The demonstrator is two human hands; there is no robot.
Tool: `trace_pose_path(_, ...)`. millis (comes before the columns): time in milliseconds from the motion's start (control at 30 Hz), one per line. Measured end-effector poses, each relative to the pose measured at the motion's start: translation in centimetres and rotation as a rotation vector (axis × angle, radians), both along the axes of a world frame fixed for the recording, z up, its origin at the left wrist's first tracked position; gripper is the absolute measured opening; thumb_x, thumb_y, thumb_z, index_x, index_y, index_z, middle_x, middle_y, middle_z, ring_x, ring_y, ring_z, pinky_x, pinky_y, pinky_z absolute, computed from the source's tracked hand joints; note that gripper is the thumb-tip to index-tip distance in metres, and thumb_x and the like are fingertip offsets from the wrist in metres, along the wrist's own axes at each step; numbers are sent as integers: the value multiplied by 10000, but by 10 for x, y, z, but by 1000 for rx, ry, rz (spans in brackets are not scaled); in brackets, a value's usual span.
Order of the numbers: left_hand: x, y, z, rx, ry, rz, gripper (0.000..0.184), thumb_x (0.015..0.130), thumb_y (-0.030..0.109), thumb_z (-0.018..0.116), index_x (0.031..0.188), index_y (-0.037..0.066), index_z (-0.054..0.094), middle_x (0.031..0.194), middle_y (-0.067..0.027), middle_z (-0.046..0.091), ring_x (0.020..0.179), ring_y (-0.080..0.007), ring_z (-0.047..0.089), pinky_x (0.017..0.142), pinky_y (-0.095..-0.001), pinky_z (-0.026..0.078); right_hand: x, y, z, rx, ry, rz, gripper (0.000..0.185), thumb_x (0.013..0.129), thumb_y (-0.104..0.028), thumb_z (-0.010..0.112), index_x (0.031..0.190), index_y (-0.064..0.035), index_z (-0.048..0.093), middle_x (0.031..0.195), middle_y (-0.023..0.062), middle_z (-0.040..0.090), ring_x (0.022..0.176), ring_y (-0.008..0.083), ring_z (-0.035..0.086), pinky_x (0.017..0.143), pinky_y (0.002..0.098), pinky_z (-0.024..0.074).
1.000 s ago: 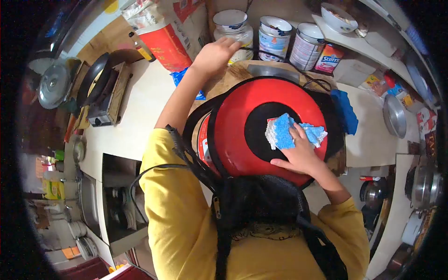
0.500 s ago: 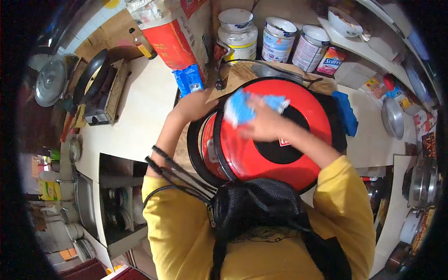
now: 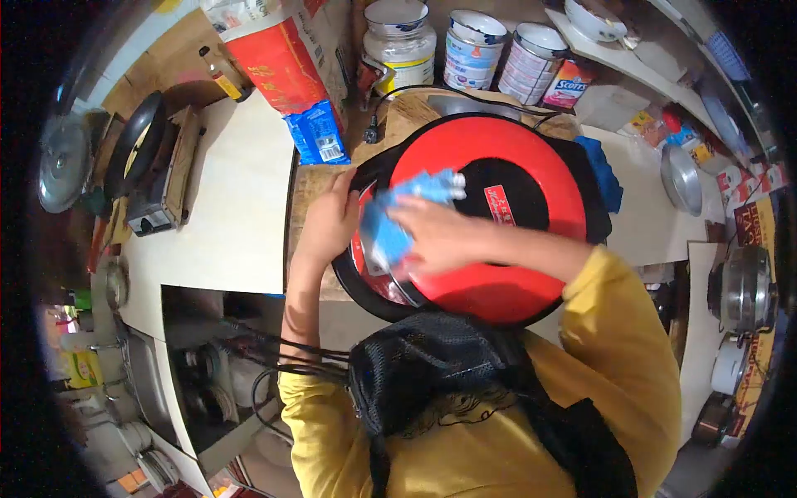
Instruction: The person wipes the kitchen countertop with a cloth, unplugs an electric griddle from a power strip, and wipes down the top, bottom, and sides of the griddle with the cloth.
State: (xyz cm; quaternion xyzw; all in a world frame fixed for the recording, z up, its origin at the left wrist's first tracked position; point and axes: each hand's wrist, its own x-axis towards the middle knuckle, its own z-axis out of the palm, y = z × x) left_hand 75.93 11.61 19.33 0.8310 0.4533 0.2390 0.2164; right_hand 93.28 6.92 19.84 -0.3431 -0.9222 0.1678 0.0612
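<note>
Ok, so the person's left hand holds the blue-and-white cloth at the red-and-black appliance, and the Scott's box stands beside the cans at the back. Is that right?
Not quite: the head view shows the blue-and-white cloth in the right hand, not the left, at the red-and-black appliance. The Scott's box does stand beside the cans at the back.

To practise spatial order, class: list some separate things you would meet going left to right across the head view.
Round lid, frying pan, bottle, left hand, blue-and-white cloth, Scott's box, metal bowl, metal pot.
</note>
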Motion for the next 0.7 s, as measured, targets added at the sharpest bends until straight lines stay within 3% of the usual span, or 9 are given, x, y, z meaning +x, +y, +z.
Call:
trace_pose_path(67,-4,1,-10,-213,-250,105,306,731,77,373,1019,-25,398,847,-244,484,816,-337,483,694,-369,376,-5,46,-15,174,79,-57,392,696,-411,439,691,-47,584,944,200,467,967,305,387,859,406,239)
trace_pose_path(267,-3,-3,-4,-394,-268,212,290,729,71,360,995,-31,413,801,-246,506,784,-351,495,689,-364,378,7,-8,-8,149,3,-15,291,707,-332,442,753,-81,581,981,168,458,950,295,398,863,402,240)
trace_pose_path(300,-4,-2,-9,-305,-279,190,291,728,73,363,994,-35,413,807,-250,503,794,-350,493,697,-365,376,3,-24,3,-8,119,-16,278,705,-321,453,773,-78,569,993,161,449,938,285,406,845,386,272)
trace_pose_path(433,-3,2,-15,-224,-303,158,300,726,75,366,997,-47,408,873,-268,475,833,-361,472,723,-374,363,0,-35,-11,82,116,244,363,644,-311,531,840,-7,496,891,168,479,890,298,431,770,360,345)
trace_pose_path(500,-3,2,-16,-242,-317,135,304,724,74,367,999,-49,405,892,-271,467,837,-366,466,727,-377,360,-4,-22,-1,-6,238,-152,424,601,-300,560,860,19,454,834,175,483,825,316,453,723,373,364)
trace_pose_path(567,-2,2,-13,-243,-256,128,316,718,73,373,1010,-46,399,893,-270,465,827,-375,464,720,-385,360,10,26,-4,141,51,-340,404,616,-333,539,842,-8,456,798,153,479,769,298,456,651,394,357)
trace_pose_path(600,-3,0,-5,-253,-196,124,325,714,67,376,1018,-44,393,865,-273,472,819,-377,467,705,-392,365,30,45,-8,349,-26,-299,455,679,-357,496,971,-12,441,1018,163,431,966,284,387,767,400,311)
trace_pose_path(667,-6,2,-14,-70,-158,66,303,732,47,363,1029,-6,393,759,-187,497,630,-205,515,553,-271,397,65,69,-23,409,-80,-489,384,724,-369,428,929,-47,470,1039,125,432,1006,259,361,784,413,294)
trace_pose_path(700,-4,1,-5,-123,-148,68,318,725,46,361,1035,-23,385,797,-228,490,710,-285,501,609,-332,386,74,71,-21,359,-122,-507,391,729,-384,415,917,-46,473,1038,119,434,1009,259,359,785,418,292)
